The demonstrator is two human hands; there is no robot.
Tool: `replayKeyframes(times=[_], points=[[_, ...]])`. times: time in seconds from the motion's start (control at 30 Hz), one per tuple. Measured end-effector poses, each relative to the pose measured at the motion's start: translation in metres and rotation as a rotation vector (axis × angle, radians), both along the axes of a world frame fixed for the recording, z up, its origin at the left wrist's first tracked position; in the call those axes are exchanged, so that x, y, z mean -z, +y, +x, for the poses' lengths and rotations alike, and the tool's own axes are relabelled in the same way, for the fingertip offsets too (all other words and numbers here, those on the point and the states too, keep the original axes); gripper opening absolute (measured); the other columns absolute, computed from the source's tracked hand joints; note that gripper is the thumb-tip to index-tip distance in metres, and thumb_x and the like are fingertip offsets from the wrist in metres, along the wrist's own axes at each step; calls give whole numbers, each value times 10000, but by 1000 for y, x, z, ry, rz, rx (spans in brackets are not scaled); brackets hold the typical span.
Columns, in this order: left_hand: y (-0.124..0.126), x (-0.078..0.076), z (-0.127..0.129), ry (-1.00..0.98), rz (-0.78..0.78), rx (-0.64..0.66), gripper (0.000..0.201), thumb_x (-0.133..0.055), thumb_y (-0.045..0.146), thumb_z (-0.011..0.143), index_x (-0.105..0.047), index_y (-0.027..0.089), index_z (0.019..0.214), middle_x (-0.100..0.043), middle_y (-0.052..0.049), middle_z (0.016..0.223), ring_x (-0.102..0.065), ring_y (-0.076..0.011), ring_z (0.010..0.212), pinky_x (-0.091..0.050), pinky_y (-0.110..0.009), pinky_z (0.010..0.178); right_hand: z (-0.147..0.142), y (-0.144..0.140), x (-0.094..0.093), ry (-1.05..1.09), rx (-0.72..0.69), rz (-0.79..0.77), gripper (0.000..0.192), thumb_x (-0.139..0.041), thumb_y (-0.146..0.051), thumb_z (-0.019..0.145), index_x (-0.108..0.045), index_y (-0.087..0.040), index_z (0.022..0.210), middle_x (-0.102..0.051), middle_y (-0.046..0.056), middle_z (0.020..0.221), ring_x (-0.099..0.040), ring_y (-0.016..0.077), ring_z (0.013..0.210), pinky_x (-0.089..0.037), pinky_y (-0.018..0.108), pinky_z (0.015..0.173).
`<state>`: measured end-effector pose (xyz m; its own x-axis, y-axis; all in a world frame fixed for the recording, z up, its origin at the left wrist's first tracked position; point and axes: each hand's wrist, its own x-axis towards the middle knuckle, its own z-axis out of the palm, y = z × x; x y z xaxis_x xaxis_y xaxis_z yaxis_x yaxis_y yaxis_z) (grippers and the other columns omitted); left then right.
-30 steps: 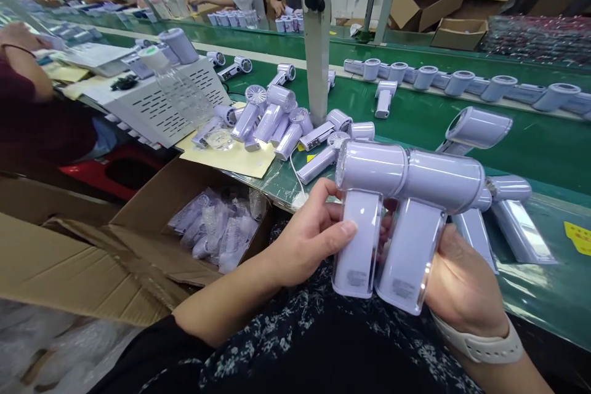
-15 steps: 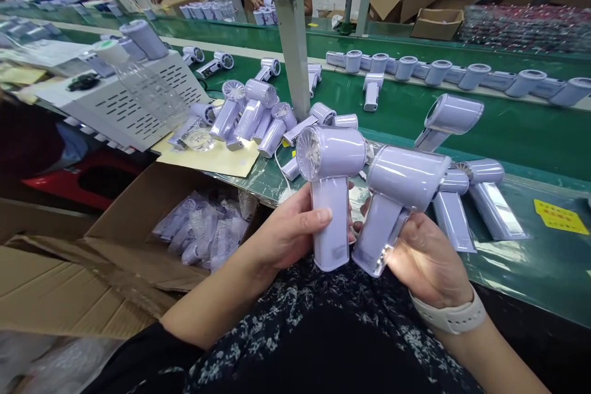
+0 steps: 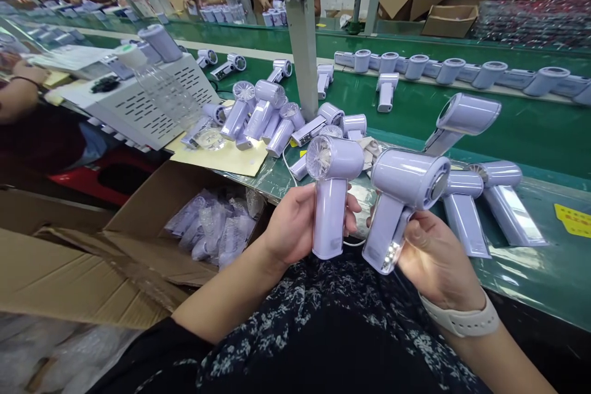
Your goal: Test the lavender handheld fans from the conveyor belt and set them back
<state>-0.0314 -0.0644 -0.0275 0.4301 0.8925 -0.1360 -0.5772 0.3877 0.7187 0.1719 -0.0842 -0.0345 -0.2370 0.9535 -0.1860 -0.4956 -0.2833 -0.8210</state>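
My left hand (image 3: 295, 221) is wrapped around the handle of a lilac handheld fan (image 3: 330, 215), held upright with its clear-bladed end facing left. In my right hand (image 3: 434, 252) is a second lilac handheld fan (image 3: 409, 178), tilted, its round end turned to the right. Lit spots show low on that fan's handle, and light falls on my right palm. The two fans are side by side, close in front of my body. Just beyond my right hand, more lilac fans (image 3: 464, 215) lie on the bench.
Several fans (image 3: 258, 111) are heaped on yellow paper (image 3: 221, 157) beside a slotted metal box (image 3: 170, 95). A carton (image 3: 138, 209) of bagged parts stands below left. A post (image 3: 302, 43) rises from the bench. Beyond runs a green conveyor (image 3: 351, 95) with a row of fans; other people work behind it.
The view has shifted slightly left. The left fan has turned a little, and my left thumb has moved off its handle's front. The right fan's round end now shows more.
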Motion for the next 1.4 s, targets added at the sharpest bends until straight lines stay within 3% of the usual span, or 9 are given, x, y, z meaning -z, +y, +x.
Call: replayKeyframes(times=[0.27, 0.37, 0.47, 0.63, 0.83, 0.97, 1.03, 1.27, 1.4], points=[[-5, -5, -3, 89, 51, -25, 347, -744, 365, 880, -573, 166, 1107, -768, -112, 1035, -771, -266, 876, -613, -440, 848, -6, 1, -4, 87, 47, -127, 165, -655, -334, 947, -763, -323, 1071, -761, 37, 1186, -664, 288, 1233, -561, 506, 1040], [-10, -5, -3, 168, 110, -46, 486, -843, 371, 812, -579, 175, 1170, -749, -78, 984, -757, -239, 854, -606, -388, 827, -9, 1, -8, 128, -35, -154, 317, -519, -400, 971, -787, -243, 909, -751, 82, 961, -718, 268, 951, -624, 434, 868], [-11, -3, -2, 161, 101, -3, 580, -904, 378, 744, -576, 186, 1181, -717, -35, 903, -735, -206, 779, -592, -313, 715, -12, 0, -13, 170, -97, -175, 433, -468, -437, 948, -746, -183, 735, -647, 75, 764, -603, 174, 627, -584, 320, 609], [-4, 2, -2, 153, -19, -17, 516, -822, 506, 805, -561, 173, 1100, -699, -22, 817, -723, -193, 681, -595, -299, 646, -10, -2, -17, 221, -26, -179, 320, -585, -451, 875, -756, -191, 802, -655, 55, 840, -567, 150, 595, -495, 266, 493], [-1, 1, 1, 46, -82, -23, 311, -712, 325, 873, -601, 146, 1102, -734, -64, 936, -731, -227, 819, -640, -383, 751, -1, 0, -14, 207, 77, -85, 225, -731, -439, 834, -771, -218, 824, -701, 41, 837, -666, 192, 713, -572, 276, 541], [-5, 1, 3, 32, -99, -19, 382, -742, 290, 877, -588, 180, 1209, -732, -57, 1017, -740, -240, 895, -638, -427, 812, 3, 0, -8, 97, 212, -85, 233, -662, -428, 921, -768, -253, 1031, -794, 75, 931, -752, 230, 825, -661, 362, 722], [-6, 0, 4, 84, -74, -6, 456, -768, 336, 882, -574, 193, 1269, -735, -61, 1023, -741, -232, 887, -622, -403, 813, 3, 0, -5, 67, 247, -99, 231, -651, -408, 941, -743, -276, 1108, -814, 75, 964, -774, 233, 834, -668, 362, 720], [-6, 1, 11, 90, 12, 58, 634, -832, 523, 803, -557, 198, 1273, -749, -119, 1137, -756, -254, 899, -608, -404, 784, -7, 2, 0, 23, 182, -124, 244, -560, -376, 994, -773, -261, 1014, -825, 69, 887, -786, 246, 708, -689, 381, 637], [-5, 4, 9, 155, 52, 51, 597, -786, 539, 841, -552, 205, 1276, -748, -123, 1145, -750, -252, 902, -602, -412, 792, -7, 1, 5, 16, 140, -3, 347, -474, -386, 1016, -794, -259, 977, -821, 63, 875, -786, 247, 701, -694, 383, 627]])
